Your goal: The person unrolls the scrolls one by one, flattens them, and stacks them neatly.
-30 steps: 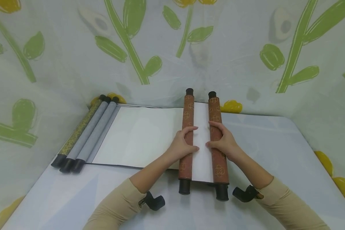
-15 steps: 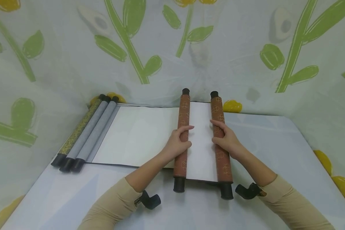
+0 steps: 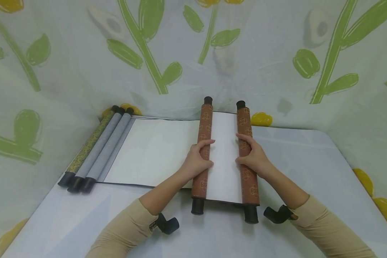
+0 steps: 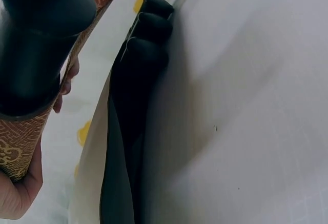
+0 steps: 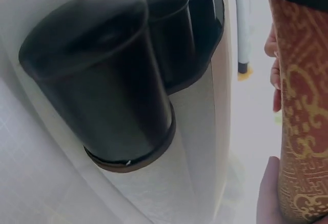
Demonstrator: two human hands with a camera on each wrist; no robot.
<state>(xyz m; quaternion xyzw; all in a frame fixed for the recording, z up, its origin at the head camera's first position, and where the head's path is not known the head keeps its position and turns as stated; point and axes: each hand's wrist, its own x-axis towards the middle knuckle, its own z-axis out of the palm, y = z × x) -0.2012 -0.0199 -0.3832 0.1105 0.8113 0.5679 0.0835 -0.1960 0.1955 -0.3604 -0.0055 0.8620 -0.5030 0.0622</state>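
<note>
A partly unrolled scroll has two reddish-brown brocade rolls with black end knobs, and white paper [image 3: 224, 172] stretches between them. My left hand [image 3: 195, 163] grips the left roll [image 3: 200, 184], thumb and forefinger reaching round to its paper side. The right roll [image 3: 249, 184] is held the same way by my right hand [image 3: 256, 159]. In the left wrist view the brocade [image 4: 20, 137] and a large black knob [image 4: 43, 39] fill the upper left. Gold patterning shows on the roll [image 5: 302, 90] at the right of the right wrist view, with fingertips beside it.
On the left lie a yellow-green patterned scroll [image 3: 90, 147] and two grey ones [image 3: 111, 147]. A wide white sheet [image 3: 158, 150] spreads from them to beneath the brown scroll. Leaf-printed cloth [image 3: 261, 64] hangs behind the pale table [image 3: 293, 161]. Black camera mounts [image 3: 167, 224] sit at both wrists.
The two brown rolls have moved apart, the left one going left and the right one slightly right, so more white paper shows between them. Both hands keep their hold.
</note>
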